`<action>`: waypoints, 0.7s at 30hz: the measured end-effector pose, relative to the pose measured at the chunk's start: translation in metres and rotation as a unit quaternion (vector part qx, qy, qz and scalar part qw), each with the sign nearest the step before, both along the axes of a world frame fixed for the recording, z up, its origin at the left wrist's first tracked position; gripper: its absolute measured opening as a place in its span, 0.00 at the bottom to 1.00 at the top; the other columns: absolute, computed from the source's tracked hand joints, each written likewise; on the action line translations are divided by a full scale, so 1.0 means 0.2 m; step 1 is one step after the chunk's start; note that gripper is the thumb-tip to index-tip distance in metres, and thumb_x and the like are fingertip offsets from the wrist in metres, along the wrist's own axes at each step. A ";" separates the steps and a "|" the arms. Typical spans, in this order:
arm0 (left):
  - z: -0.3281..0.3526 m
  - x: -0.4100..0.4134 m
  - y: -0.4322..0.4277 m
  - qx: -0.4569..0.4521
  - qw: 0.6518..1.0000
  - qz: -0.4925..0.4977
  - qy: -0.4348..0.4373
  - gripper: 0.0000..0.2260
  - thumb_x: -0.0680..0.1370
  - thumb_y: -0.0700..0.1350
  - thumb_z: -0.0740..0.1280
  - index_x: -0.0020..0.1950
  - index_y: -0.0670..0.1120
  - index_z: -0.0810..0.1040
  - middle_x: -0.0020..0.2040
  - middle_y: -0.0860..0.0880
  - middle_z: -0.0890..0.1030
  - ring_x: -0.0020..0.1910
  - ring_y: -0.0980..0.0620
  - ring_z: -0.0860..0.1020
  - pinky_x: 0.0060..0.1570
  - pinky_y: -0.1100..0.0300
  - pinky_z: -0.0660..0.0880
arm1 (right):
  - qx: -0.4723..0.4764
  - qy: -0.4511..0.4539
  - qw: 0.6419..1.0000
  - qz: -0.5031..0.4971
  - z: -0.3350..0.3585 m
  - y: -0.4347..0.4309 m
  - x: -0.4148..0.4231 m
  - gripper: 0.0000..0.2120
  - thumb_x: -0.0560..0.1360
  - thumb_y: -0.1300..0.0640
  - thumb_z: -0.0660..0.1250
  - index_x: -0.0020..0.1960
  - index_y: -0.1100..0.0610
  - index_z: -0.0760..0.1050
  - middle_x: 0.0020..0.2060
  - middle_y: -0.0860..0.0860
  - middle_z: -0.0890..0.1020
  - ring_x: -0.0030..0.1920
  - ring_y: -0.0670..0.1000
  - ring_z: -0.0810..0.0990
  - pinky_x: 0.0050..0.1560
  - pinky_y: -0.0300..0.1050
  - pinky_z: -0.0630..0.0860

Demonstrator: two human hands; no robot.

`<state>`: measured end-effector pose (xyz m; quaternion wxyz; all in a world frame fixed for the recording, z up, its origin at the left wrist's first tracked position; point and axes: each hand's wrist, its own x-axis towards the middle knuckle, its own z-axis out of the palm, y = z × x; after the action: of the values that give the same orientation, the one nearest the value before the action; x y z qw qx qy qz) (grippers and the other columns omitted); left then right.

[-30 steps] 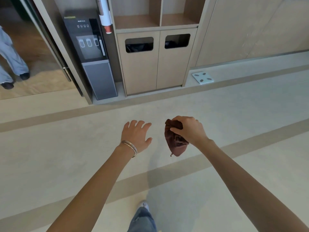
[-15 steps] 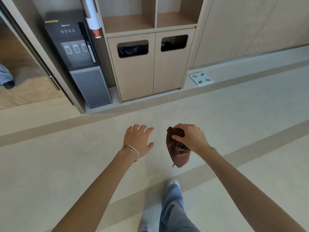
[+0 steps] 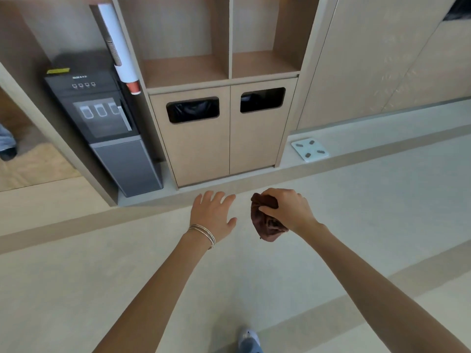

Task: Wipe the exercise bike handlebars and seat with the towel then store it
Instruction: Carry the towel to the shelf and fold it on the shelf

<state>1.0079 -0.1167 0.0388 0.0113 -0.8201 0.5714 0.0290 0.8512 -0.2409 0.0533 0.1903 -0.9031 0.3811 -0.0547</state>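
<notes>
A bunched dark-brown towel point(image 3: 265, 222) hangs from my right hand point(image 3: 286, 208), whose fingers and thumb grip it at the top. My left hand point(image 3: 212, 212) is held out just to its left, fingers straight and spread, touching nothing. Both hands are over the floor in front of a wooden cabinet point(image 3: 229, 138) with two doors, each with a dark bin slot. The exercise bike is not in view.
Two open shelves point(image 3: 221, 67) sit above the cabinet doors. A dark water dispenser point(image 3: 107, 128) with a cup tube stands to the left. A white bathroom scale point(image 3: 309, 149) lies on the ledge at right. Another person's shoe point(image 3: 7, 151) shows at the far left.
The cabinet and dispenser have drawn nearer and larger as I walk toward them. My hands keep their pose, the right still gripping the towel.
</notes>
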 end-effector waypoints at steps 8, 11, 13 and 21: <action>-0.08 0.14 -0.40 0.018 1.000 0.008 0.010 0.27 0.77 0.59 0.58 0.74 0.54 0.59 0.73 0.50 0.65 0.72 0.45 0.62 0.70 0.49 0.59 | 0.028 0.025 0.999 0.002 -0.09 -0.42 0.08 0.12 0.73 0.46 0.66 0.56 0.46 0.75 0.49 0.46 0.82 0.50 0.54 0.79 0.47 0.46 0.74; -0.12 0.21 -0.57 0.023 1.000 -0.005 0.021 0.26 0.77 0.58 0.59 0.74 0.53 0.59 0.73 0.50 0.65 0.72 0.45 0.62 0.70 0.49 0.59 | 0.044 0.026 0.999 -0.016 -0.13 -0.58 0.13 0.12 0.73 0.45 0.66 0.55 0.45 0.75 0.49 0.47 0.82 0.49 0.54 0.79 0.48 0.47 0.76; -0.14 0.27 -0.70 0.025 0.999 -0.013 0.030 0.26 0.77 0.57 0.59 0.74 0.53 0.60 0.73 0.49 0.65 0.72 0.45 0.62 0.70 0.49 0.59 | 0.044 0.031 0.998 -0.022 -0.15 -0.69 0.19 0.12 0.73 0.45 0.66 0.55 0.45 0.75 0.49 0.47 0.82 0.49 0.54 0.79 0.48 0.48 0.76; -0.09 0.67 -1.34 -0.010 0.999 -0.041 0.023 0.25 0.76 0.57 0.60 0.73 0.53 0.62 0.69 0.51 0.69 0.68 0.46 0.65 0.68 0.50 0.62 | 0.015 0.030 0.999 -0.038 -0.01 -1.27 0.59 0.12 0.73 0.46 0.66 0.56 0.46 0.75 0.49 0.48 0.82 0.49 0.54 0.79 0.48 0.49 0.77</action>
<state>1.1427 -0.3841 0.0215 -0.0084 -0.7950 0.6051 0.0414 0.9689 -0.4944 0.0514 0.1899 -0.8864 0.4212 -0.0296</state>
